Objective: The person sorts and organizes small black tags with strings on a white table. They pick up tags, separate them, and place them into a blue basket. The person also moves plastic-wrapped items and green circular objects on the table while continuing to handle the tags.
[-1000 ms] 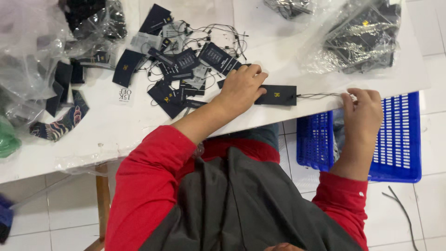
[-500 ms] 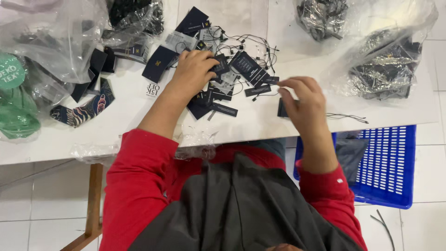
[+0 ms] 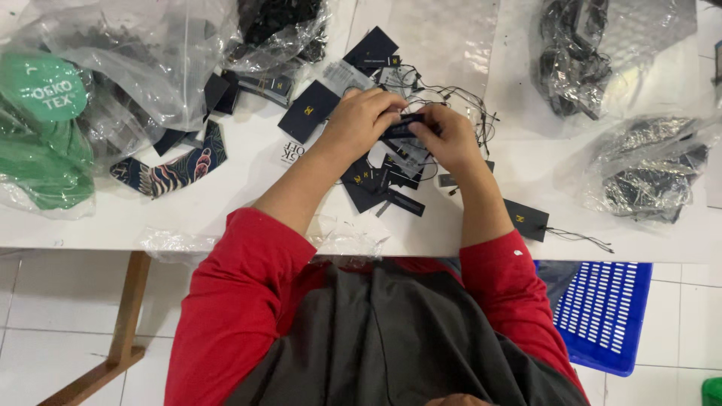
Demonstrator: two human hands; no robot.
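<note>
- a small dark tag is pinched between the left hand and the right hand, fingers closed on it, just above the pile of dark tags on the white table.
- the step in hand seems to be the stringing of this tag.
- next, a steady grip and a thin black string are probably needed.

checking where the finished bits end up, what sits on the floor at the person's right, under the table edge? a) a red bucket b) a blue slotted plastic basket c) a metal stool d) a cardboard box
b: a blue slotted plastic basket stands on the tiled floor below the white table, beside the person's right sleeve.
</note>
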